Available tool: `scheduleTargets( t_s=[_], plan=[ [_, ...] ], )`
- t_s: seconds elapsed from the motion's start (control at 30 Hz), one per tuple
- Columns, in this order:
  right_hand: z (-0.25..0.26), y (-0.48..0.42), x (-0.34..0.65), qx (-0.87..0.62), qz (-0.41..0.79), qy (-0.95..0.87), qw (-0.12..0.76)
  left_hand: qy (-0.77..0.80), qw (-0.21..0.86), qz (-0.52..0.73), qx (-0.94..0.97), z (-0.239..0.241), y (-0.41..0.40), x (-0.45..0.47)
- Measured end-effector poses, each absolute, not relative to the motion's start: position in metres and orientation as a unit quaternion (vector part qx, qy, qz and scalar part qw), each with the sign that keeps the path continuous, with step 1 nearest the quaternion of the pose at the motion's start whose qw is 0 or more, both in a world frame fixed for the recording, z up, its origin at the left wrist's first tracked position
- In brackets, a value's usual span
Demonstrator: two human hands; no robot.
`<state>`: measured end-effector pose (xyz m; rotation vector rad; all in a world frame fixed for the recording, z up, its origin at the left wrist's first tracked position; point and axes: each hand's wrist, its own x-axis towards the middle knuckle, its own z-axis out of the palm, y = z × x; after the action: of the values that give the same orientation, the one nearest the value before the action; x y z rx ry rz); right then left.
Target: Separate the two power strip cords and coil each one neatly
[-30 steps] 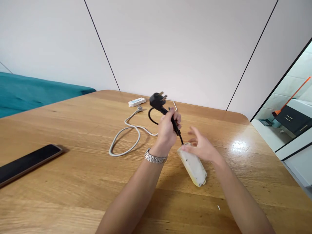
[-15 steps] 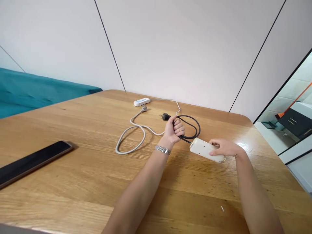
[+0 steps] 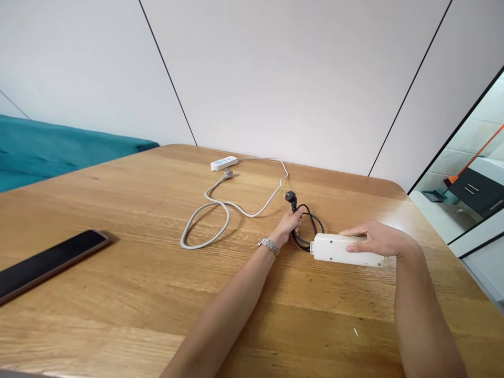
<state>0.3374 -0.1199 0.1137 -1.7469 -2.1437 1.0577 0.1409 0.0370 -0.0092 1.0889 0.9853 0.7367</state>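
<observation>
Our left hand has lowered the coiled black cord to the table, fingers closed around it; we keep that grip snug while our right hand lies flat, pressing the white power strip steady.

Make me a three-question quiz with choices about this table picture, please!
1. Where does the phone lie?
A. at the table's left
B. on the white power strip
C. under the right hand

2. What colour is the cord in the left hand?
A. grey
B. black
C. orange

3. How does the right hand meet the white power strip?
A. it hovers far above it
B. it rests on top of it
C. it lifts it off the table

Answers: 1 A, the phone lies near the table's left edge. 2 B, the left grip closes on the black cord. 3 B, the fingers lie flat on the strip, which sits on the table.
</observation>
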Motion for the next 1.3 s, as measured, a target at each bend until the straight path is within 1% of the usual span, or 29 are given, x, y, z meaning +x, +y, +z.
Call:
scheduleTargets(
  t_s=[0.17, 0.3, 0.43, 0.6, 0.63, 0.7, 0.77, 0.8, 0.9, 0.97, 1.03, 1.13, 1.17, 1.2, 1.3],
  plan=[
    [0.086, -0.096, 0.343, -0.556, 0.404, -0.722, 0.076, 0.453, 0.578, 0.269, 0.623, -0.016, 0.028, 0.148],
    [0.062, -0.08, 0.352, -0.544, 0.436, -0.71, 0.099, 0.448, 0.474, 0.249, 0.715, -0.014, 0.027, 0.149],
    [0.043, -0.075, 0.359, -0.587, 0.438, -0.669, 0.128, 0.44, 0.39, 0.247, 0.77, -0.009, 0.03, 0.146],
    [0.038, -0.071, 0.36, -0.675, 0.374, -0.621, 0.138, 0.412, 0.319, 0.209, 0.828, -0.01, 0.028, 0.148],
    [0.041, -0.07, 0.357, -0.695, 0.344, -0.618, 0.129, 0.405, 0.305, 0.19, 0.841, -0.012, 0.028, 0.149],
    [0.049, -0.072, 0.343, -0.737, 0.244, -0.622, 0.103, 0.401, 0.29, 0.158, 0.855, -0.018, 0.029, 0.152],
    [0.055, -0.075, 0.318, -0.756, 0.13, -0.636, 0.077, 0.409, 0.311, 0.165, 0.842, -0.024, 0.032, 0.153],
    [0.055, -0.078, 0.302, -0.753, 0.099, -0.647, 0.073, 0.408, 0.336, 0.185, 0.828, -0.028, 0.034, 0.154],
    [0.039, -0.085, 0.248, -0.718, 0.113, -0.681, 0.09, 0.375, 0.427, 0.24, 0.787, -0.031, 0.044, 0.149],
    [0.02, -0.087, 0.219, -0.734, 0.07, -0.664, 0.121, 0.347, 0.47, 0.245, 0.774, -0.028, 0.051, 0.143],
    [0.002, -0.087, 0.203, -0.729, 0.019, -0.67, 0.141, 0.33, 0.538, 0.26, 0.731, -0.023, 0.056, 0.136],
    [-0.011, -0.083, 0.2, -0.694, -0.009, -0.709, 0.127, 0.312, 0.666, 0.32, 0.598, -0.013, 0.058, 0.129],
    [-0.011, -0.081, 0.203, -0.686, -0.009, -0.718, 0.115, 0.317, 0.681, 0.335, 0.569, -0.011, 0.058, 0.129],
    [-0.01, -0.078, 0.207, -0.684, -0.009, -0.722, 0.104, 0.332, 0.674, 0.347, 0.561, -0.008, 0.057, 0.128],
    [-0.004, -0.069, 0.222, -0.704, -0.018, -0.705, 0.083, 0.393, 0.6, 0.376, 0.587, 0.001, 0.051, 0.126]
  ],
)
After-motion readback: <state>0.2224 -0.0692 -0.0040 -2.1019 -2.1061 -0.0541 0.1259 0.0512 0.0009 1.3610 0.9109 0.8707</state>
